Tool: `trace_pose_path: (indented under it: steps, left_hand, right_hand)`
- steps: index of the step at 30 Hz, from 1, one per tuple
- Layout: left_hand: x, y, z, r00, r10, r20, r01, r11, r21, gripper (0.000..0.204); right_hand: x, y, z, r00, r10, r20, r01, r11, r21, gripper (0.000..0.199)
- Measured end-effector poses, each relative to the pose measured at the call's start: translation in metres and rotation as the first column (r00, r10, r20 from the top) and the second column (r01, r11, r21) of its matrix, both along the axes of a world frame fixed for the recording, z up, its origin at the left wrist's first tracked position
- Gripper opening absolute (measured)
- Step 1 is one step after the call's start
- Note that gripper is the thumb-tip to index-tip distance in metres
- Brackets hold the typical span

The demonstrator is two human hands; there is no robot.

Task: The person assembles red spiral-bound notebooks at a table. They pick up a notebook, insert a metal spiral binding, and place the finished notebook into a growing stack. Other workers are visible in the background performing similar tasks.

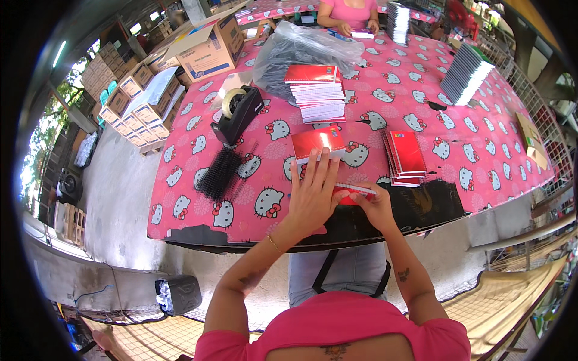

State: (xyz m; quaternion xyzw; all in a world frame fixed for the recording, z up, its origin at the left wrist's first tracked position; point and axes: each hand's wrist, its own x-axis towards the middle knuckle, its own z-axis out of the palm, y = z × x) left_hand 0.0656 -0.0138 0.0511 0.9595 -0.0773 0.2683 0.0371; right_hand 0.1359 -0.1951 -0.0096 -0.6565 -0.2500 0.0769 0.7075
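Observation:
My left hand [315, 188] is open, its long fingers stretched out over the near side of a small stack of red-covered notebooks [317, 139]. Its thumb reaches to a red spiral notebook [356, 190] close to the table's front edge. Thumb and fingers of my right hand [376, 206] grip the right end of that notebook. Much of its cover is hidden by my hands. To the right lies another small pile of red spiral notebooks [407, 154]. Behind my hands stands a taller stack of red-topped notebooks [317, 99].
A black tape dispenser [238, 115] and a bunch of black binding coils [220, 173] lie to the left. Farther back are a grey plastic bag [274, 63] and a cardboard box [211, 53]. Dark notebook stacks [466, 73] stand right. Across the table a person [349, 13] handles a notebook.

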Motion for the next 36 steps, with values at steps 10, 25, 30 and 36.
trace_pose_path:
  steps: [10,25,30,36]
  left_hand:
    - [-0.009,-0.003,-0.006,0.901,-0.257,-0.35,0.199,0.961,-0.193,0.048]
    - [-0.041,-0.066,-0.064,0.961,-0.228,-0.16,0.23,0.973,-0.001,0.082]
    - [-0.004,-0.065,-0.038,0.967,-0.194,-0.164,0.204,0.978,0.046,0.086]
    - [-0.026,-0.074,-0.059,0.958,-0.243,-0.15,0.256,0.964,0.072,0.084]
  right_hand:
    - [-0.016,-0.028,-0.007,0.99,0.12,-0.069,-0.119,0.993,0.014,0.023]
    - [-0.009,-0.055,-0.008,0.985,0.158,-0.062,-0.169,0.957,-0.234,0.033]
    - [-0.01,-0.056,-0.008,0.982,0.189,-0.027,-0.19,0.953,-0.237,0.032]
    - [-0.011,-0.054,-0.014,0.99,0.143,0.012,-0.139,0.976,-0.167,0.031]
